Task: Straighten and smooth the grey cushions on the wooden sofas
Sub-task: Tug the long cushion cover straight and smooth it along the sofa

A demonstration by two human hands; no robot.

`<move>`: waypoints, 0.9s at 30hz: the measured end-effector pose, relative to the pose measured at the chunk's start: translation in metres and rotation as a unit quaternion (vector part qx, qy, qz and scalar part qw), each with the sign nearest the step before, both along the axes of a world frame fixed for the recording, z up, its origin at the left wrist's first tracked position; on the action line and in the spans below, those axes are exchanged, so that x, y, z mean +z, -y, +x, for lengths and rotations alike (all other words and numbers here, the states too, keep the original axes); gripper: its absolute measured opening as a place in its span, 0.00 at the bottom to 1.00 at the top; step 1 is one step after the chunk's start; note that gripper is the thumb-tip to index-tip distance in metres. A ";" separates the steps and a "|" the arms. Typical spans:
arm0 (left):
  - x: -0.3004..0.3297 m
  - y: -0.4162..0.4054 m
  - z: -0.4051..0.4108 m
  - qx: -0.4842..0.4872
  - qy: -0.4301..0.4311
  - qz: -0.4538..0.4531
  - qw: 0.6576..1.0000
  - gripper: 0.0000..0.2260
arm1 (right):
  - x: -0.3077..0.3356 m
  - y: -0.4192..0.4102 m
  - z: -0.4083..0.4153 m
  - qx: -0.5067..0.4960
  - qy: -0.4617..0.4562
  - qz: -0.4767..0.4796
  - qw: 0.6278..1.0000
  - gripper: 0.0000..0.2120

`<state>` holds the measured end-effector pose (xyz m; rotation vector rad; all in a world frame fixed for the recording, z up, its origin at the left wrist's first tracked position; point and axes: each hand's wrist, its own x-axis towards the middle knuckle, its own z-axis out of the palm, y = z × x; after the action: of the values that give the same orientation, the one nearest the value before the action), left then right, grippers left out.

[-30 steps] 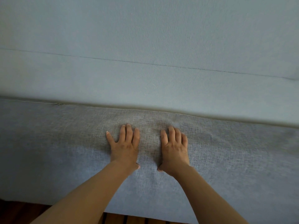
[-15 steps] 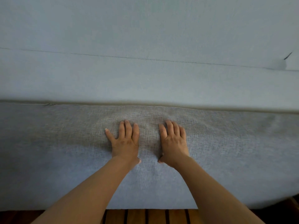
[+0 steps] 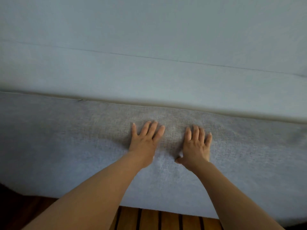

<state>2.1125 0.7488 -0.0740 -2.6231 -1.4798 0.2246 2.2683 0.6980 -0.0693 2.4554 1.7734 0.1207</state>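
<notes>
Head view looks straight down on the grey seat cushion [image 3: 83, 155], which lies across the wooden sofa [image 3: 166, 219] with its long axis running left to right; its near edge overhangs the slatted wood at the bottom, its far edge butts against the paler back cushion [image 3: 149, 39]. Both hands lie on top of it near that far edge, about the middle of its length. The left hand [image 3: 144, 141] is flat, fingers straight and slightly spread, gripping nothing; the right hand [image 3: 196, 145] just beside it lies the same way, palm down, thumb tucked toward the near edge. Cloth stretches away from each hand toward its own end of the cushion, so I judge the coming stroke sweeps outward along the long axis, each hand toward its nearer end
</notes>
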 end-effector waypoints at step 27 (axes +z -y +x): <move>-0.006 -0.052 -0.334 0.000 0.047 0.010 0.999 0.44 | -0.006 -0.037 -0.327 0.033 -0.038 0.022 0.998 0.49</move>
<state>1.7780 0.8005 -0.0797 -2.6524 -1.5021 0.0861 1.9413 0.7353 -0.0755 2.4630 1.9033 0.0722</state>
